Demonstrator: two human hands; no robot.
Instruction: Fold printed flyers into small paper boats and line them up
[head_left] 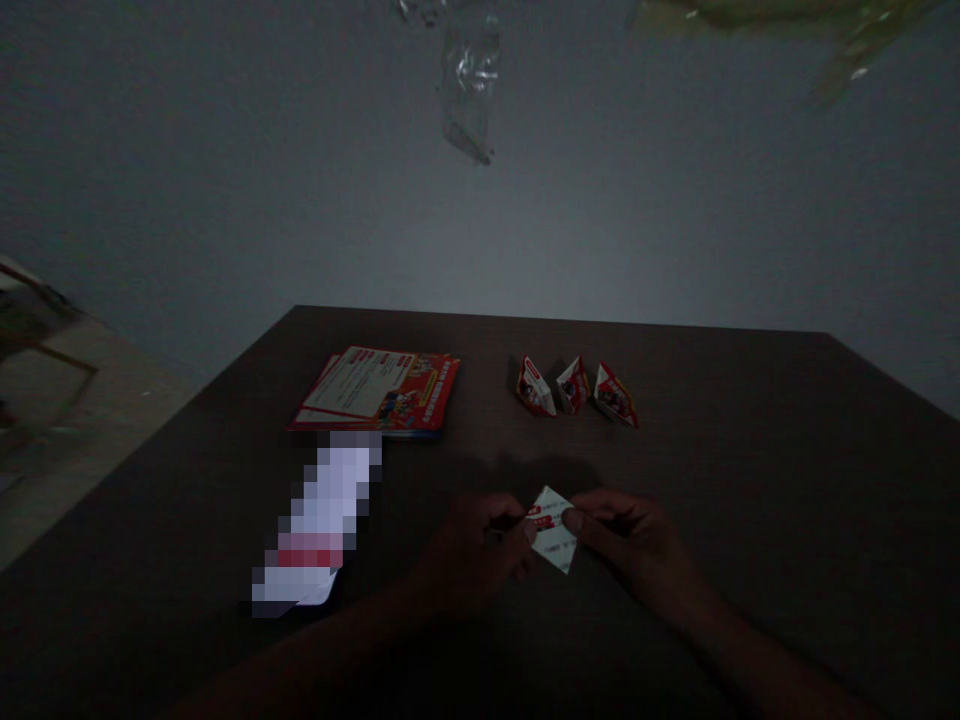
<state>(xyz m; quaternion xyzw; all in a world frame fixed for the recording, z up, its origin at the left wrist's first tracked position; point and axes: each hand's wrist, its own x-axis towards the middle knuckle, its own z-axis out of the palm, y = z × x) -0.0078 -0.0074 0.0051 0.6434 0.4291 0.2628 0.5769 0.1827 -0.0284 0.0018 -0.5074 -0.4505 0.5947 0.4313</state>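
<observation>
While the dark desk [735, 440] spreads beneath a leaflet stack [375, 393], a glowing phone [326, 515] sits just in front of that stack. Nearer and rightward of the stack, left hand [484, 545] and right hand [641, 545] pinch one folded paper [555, 550]; three folded shapes [573, 388] stand right of the stack.

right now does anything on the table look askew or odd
Mildly: the pile of printed red and white sheets on the table is uneven, its edges misaligned at the left, so it looks askew.

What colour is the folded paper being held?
The folded paper is whitish with red and dark print; head view.
</observation>
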